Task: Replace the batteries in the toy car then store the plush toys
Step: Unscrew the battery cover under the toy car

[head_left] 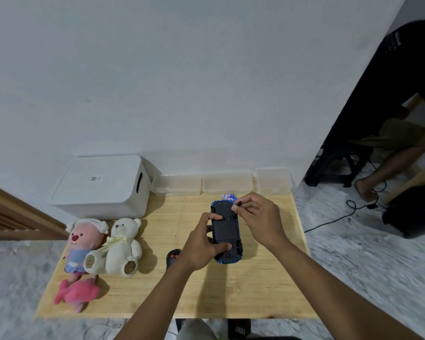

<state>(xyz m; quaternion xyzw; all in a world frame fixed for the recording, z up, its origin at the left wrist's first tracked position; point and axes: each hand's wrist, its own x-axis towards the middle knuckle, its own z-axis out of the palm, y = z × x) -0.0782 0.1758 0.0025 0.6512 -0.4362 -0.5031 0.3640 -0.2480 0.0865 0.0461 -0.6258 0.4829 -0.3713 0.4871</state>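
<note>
Gripping the upside-down blue toy car mid-bench, my left hand curled round it. My right hand pinches a small dark tool at its 12 o'clock end. Plush toys lie at 9 o'clock.

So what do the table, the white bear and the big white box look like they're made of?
Table: light wood, matt, with visible grain lines. White bear: soft plush fabric, fuzzy surface. Box: probably plastic, smooth matt white, rounded moulded corners.
</note>
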